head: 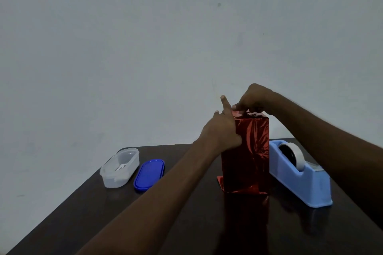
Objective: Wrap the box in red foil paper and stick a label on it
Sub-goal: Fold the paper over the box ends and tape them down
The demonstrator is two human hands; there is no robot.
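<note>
left hand (222, 130) flat on box (246, 151), right hand (253, 97) pinching top foil (241, 113); hard tug likely tears it or tips box

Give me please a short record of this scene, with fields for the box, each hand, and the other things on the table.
box: upright on table, covered in red foil
left hand: presses box's left side
right hand: pinches foil at top
tape dispenser: right of box
clear container, blue lid: left, lid off
</note>
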